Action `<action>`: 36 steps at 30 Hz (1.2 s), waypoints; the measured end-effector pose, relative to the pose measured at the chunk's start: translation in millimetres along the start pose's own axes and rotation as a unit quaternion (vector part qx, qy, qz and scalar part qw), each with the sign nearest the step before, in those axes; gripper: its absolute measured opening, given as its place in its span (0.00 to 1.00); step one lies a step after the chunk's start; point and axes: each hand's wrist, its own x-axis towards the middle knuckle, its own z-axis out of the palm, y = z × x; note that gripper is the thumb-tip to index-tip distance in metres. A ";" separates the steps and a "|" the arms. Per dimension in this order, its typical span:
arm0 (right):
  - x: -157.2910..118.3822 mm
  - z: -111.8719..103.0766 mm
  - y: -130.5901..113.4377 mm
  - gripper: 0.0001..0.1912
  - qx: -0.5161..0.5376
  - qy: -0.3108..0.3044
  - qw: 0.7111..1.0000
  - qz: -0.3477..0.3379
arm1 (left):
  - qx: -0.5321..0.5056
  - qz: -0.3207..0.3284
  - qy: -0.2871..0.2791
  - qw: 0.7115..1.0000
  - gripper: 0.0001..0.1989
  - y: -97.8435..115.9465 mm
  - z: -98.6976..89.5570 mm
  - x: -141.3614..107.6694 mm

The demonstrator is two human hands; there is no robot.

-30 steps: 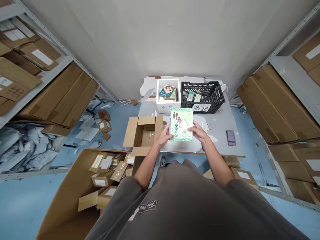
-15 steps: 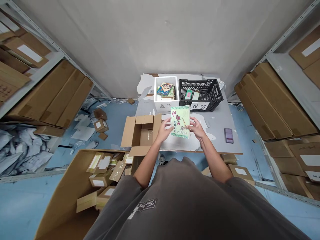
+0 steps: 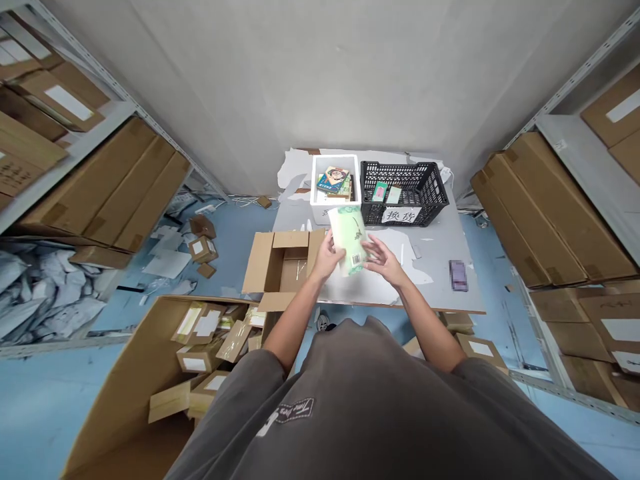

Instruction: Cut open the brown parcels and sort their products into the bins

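A pale green book (image 3: pixel 350 239) is held up over the table, its back cover with a barcode facing me. My left hand (image 3: pixel 327 257) grips the book's left edge, thumb on the cover. At the lower right edge, my right hand (image 3: pixel 384 259) has its fingers and thumb on the book. Just beyond stands a white foam box (image 3: pixel 321 212) with several books in it, partly covered by the held book. Beside it is a black plastic crate (image 3: pixel 434 212) holding two small green items. An open cardboard box (image 3: pixel 277 301) sits left of my left hand.
The grey table (image 3: pixel 440 267) carries paper scraps and a purple pixelated item (image 3: pixel 459 276) at right. A large carton (image 3: pixel 125 373) full of small parcels stands at lower left. Shelves with long cardboard boxes (image 3: pixel 555 207) flank both sides. Scraps and small boxes (image 3: pixel 203 249) lie on the blue floor.
The book has been turned from its front cover to its back cover and tilted slightly. My right hand has shifted a little left with it.
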 end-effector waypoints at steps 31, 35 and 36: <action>18.5 77.6 -2.2 0.33 -0.180 0.048 0.975 -0.119 | 0.137 0.040 0.068 0.987 0.55 3.4 11.9 1.1; 43.6 71.8 -15.8 0.40 -0.199 0.032 0.973 -0.110 | 0.014 0.037 0.027 0.999 0.58 19.0 -51.0 26.1; 52.6 67.3 -17.2 0.44 -0.192 0.057 0.976 -0.087 | -0.011 0.021 0.007 1.000 0.59 23.0 -67.8 33.1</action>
